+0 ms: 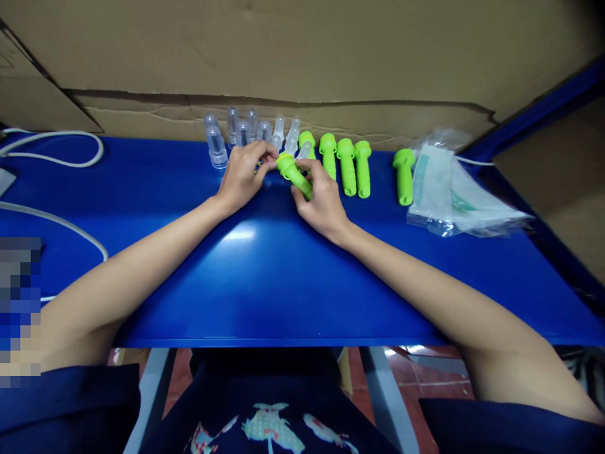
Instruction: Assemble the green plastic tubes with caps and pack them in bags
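Note:
My right hand (pixel 322 200) is closed around the body of a lime-green handle-shaped piece (pixel 297 180) with a wide collar, tilted with its collar up and to the left. At that collar, the fingertips of my left hand (pixel 246 169) are pinched against the yellowish rim. A small yellow bit shows by the left fingers, too hidden to name. Just behind the hands stand clear plastic tubes with domed tops (pixel 216 148) and slimmer clear pieces (pixel 292 135). Several like green pieces stand in a row to the right, among them one green piece (pixel 347 167).
A lone green piece (pixel 404 176) stands beside a clear plastic bag with white and green contents (pixel 439 186) at the right. White cables (pixel 61 157) lie on the left of the blue table (pixel 265 284). A cardboard wall (pixel 302 57) rises along the back.

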A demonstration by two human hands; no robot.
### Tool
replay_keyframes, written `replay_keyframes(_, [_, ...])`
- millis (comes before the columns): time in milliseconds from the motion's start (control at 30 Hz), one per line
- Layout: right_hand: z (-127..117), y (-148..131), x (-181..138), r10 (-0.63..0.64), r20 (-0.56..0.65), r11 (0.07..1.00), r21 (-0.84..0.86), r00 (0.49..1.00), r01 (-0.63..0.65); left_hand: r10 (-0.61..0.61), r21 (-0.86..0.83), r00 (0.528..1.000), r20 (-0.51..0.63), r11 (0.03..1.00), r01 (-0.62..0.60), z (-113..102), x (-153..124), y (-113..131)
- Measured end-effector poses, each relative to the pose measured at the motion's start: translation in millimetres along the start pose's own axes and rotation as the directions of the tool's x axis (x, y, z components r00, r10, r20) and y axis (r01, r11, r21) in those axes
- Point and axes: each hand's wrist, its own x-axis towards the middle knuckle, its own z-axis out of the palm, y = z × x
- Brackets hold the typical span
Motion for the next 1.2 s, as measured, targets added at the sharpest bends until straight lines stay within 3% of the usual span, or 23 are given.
replay_keyframes(267, [3.7,-6.0,-0.3,0.008,-0.059,1.000,-0.004,0.998,-0.008,0.035,0.210,0.999,0.020,0.977,-0.038,-2.2,-4.6,9.7])
replay_keyframes(633, [4.3,-16.6,-2.6,-0.016,-0.009,1.000,0.008,1.000,0.016,-0.037,0.324,0.998,0.045,0.946,0.020,-2.2,-5.6,9.7])
replay_keyframes(833, [4.6,-17.2,-3.3,-0.001,-0.001,1.000,0.028,1.000,0.001,-0.064,0.332,0.994,0.088,0.943,0.031,-5.2,-5.8,11.7])
replay_keyframes(1000, [4.4,-18.2,-3.0,-0.011,-0.006,1.000,0.029,1.000,0.011,-0.015,0.269,0.999,0.044,0.963,0.003,-2.3,-5.7,4.5])
replay_keyframes(1200, [6.2,-17.7,-2.8,0.077,0.009,0.996,0.047,0.997,-0.077,0.043,0.147,0.999,-0.020,0.988,-0.040,3.4,-3.9,-8.3])
